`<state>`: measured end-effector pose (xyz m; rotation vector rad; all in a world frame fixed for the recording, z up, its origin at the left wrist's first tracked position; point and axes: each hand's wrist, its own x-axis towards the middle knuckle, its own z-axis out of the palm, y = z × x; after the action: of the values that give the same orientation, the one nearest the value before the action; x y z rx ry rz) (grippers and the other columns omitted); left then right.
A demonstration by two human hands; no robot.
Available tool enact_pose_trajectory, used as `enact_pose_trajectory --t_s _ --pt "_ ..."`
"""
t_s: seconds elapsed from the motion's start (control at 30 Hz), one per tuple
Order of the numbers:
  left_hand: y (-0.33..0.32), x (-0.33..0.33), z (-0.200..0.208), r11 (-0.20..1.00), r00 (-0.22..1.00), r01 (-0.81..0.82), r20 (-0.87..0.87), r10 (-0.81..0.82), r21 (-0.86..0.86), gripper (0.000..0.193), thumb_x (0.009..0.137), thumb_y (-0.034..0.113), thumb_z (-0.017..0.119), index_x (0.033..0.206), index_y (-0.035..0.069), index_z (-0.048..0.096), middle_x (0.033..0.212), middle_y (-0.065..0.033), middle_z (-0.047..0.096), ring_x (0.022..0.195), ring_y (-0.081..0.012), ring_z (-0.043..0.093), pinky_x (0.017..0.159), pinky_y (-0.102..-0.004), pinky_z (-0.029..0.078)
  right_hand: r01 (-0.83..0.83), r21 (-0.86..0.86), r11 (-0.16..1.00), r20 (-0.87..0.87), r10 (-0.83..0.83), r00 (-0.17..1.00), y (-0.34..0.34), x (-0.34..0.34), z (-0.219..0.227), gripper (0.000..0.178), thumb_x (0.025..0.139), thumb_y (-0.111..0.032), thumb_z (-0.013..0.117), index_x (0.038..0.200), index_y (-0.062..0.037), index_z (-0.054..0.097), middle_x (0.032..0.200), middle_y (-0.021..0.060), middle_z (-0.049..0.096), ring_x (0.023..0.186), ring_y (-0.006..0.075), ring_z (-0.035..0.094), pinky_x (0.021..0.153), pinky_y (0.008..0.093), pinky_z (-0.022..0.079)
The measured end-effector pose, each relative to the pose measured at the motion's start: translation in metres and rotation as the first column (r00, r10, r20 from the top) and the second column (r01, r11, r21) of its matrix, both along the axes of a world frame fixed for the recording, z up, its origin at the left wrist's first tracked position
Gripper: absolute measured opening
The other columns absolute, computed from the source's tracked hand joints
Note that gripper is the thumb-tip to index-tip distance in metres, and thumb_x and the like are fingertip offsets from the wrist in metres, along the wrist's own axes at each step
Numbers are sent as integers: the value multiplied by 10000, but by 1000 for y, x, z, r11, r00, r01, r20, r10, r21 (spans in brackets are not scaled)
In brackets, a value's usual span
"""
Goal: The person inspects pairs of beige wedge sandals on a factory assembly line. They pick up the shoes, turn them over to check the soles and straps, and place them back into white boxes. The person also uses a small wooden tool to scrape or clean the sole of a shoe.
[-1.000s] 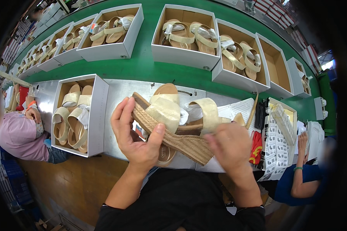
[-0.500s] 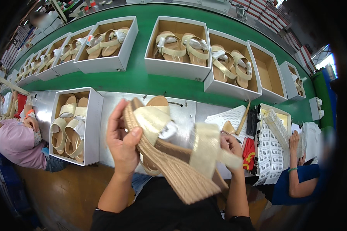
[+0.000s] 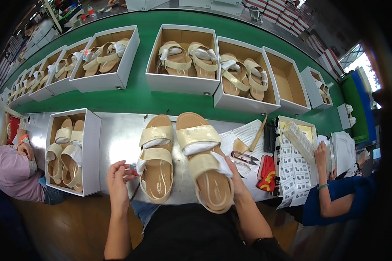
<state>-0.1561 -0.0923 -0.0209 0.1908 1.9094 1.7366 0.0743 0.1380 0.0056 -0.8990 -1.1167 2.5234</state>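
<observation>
Two pale gold strappy sandals are in front of me, toes pointing away, white paper tucked in their straps. The left sandal lies on the metal worktop. My right hand is closed round the right side of the other sandal, which sits nearer to me, its heel over the table's front edge. My left hand is beside the left sandal, fingers loosely bent and apart. A small red and blue item is by its fingertips; its kind is unclear.
An open white box with sandals stands on the left. Beyond, more sandal boxes line the green surface. Red-handled thread snips, a red cloth and a label-sheet box lie right. Two people work on either side.
The sandal that was tilted sideways between my hands is now turned sole down. My left hand has let go and moved to the left. Both sandals now show side by side.
</observation>
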Motion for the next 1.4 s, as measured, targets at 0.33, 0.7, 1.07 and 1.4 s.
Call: enact_pose_trajectory --t_s 0.33,0.7,1.07,1.4 --pt "15 31 -18 871 890 454 -53 -453 189 836 953 591 516 1515 3 320 1472 -151 419 1393 -249 356 1160 -382 267 -56 238 970 -73 75 995 -39 -2 -34 1188 787 -119 796 1577 -33 -87 1596 146 222 1439 240 300 1174 369 260" --pt "38 30 78 480 868 227 48 -495 847 991 833 545 678 1580 119 186 1570 -111 336 1410 -256 397 1118 -416 389 -132 305 943 -253 214 943 -2 22 16 747 892 -260 720 1493 -11 353 1431 108 506 1263 209 540 1047 359 454" --pt "39 1 -48 467 807 47 242 -539 883 662 1006 404 470 1540 60 286 1507 -145 444 1342 -294 491 1115 -452 414 99 203 974 -281 -39 959 2 7 49 596 1066 -303 427 1549 -12 233 1510 110 419 1378 194 416 1145 335 326" --pt "0 -4 118 779 826 564 -187 -533 272 691 922 91 645 1520 -39 325 1439 -137 500 1279 -190 507 1100 -327 371 -199 764 613 169 108 980 -5 29 114 470 989 -195 626 1424 -45 533 926 -11 591 824 62 504 774 230 450"
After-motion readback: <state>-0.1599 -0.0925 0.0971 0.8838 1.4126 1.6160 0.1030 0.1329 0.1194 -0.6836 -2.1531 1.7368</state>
